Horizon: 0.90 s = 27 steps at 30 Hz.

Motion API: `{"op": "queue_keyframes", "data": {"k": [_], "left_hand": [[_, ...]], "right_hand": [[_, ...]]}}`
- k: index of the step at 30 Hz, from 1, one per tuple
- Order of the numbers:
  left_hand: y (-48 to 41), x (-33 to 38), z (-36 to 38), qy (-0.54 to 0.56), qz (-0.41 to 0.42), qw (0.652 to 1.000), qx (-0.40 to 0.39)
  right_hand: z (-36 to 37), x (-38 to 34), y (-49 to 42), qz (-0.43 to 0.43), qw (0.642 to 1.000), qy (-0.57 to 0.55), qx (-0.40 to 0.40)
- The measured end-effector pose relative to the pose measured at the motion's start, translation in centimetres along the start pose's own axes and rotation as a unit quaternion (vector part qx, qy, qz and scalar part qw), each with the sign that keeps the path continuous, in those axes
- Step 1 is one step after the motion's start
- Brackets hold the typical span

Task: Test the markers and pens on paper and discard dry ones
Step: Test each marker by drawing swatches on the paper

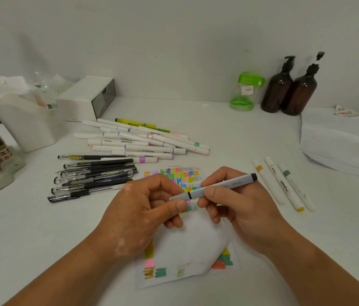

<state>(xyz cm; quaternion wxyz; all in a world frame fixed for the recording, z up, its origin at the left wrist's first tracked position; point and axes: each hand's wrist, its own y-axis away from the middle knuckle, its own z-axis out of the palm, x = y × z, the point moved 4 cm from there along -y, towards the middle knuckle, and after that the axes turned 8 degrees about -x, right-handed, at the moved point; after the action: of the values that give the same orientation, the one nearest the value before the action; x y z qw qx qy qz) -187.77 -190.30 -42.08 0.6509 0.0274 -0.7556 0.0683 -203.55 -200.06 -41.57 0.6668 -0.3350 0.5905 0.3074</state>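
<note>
While both hands meet above the paper (pixel 185 268), they hold one grey marker (pixel 231 183) between them, just over the sheet near the middle of the white table (pixel 41 239). Its pale grey barrel slants from lower left to upper right, with a thin black ring near the left end and a black tip at the far right end. The left hand (pixel 143 208) pinches the short section left of the ring between thumb and forefinger, its other fingers curled beneath. The right hand (pixel 240 208) grips the long section just right of the ring, thumb on top and fingers wrapped behind. Small swatches of green, orange, blue, purple and yellow with fine black scribbles cover the sheet's far end, and more swatches in pink, green, orange and ochre line its near edge. To the far left of the sheet lies a loose heap of white markers (pixel 143 144) with coloured bands, and nearer, a cluster of black pens (pixel 92 177). Three markers (pixel 284 184) lie side by side to the right. Along the far wall stand a white bin (pixel 19 120), a white box (pixel 86 96), a green-lidded jar (pixel 246 91) and two brown pump bottles (pixel 289 89); a stack of papers (pixel 339 140) sits at far right.
</note>
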Motion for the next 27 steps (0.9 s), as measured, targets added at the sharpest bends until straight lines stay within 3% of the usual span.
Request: {"op": "queue_keyframes", "data": {"k": [8, 15, 19, 21, 23, 27], "left_hand": [[0.3, 0.6, -0.3, 0.037, 0.019, 0.999, 0.007], [0.4, 0.7, -0.6, -0.075, 0.054, 0.996, 0.020], [0.0, 0.4, -1.5, -0.058, 0.049, 0.996, 0.046], [-0.1, 0.0, -2.2, -0.064, 0.029, 0.996, 0.061], [-0.2, -0.5, -2.4, -0.089, 0.012, 0.994, 0.057], [-0.2, -1.0, -1.6, -0.126, 0.009, 0.991, 0.044]], "right_hand": [[0.4, 0.0, 0.0, 0.016, 0.999, -0.040, -0.021], [0.6, 0.5, -0.1, 0.038, 0.998, -0.053, -0.004], [-0.8, -1.0, -0.1, 0.034, 0.998, -0.043, -0.008], [-1.9, -1.7, 0.3, 0.037, 0.999, 0.018, -0.007], [-2.1, -1.7, 0.6, 0.060, 0.986, 0.153, -0.021], [0.1, -0.5, 1.0, 0.104, 0.923, 0.361, -0.080]]}}
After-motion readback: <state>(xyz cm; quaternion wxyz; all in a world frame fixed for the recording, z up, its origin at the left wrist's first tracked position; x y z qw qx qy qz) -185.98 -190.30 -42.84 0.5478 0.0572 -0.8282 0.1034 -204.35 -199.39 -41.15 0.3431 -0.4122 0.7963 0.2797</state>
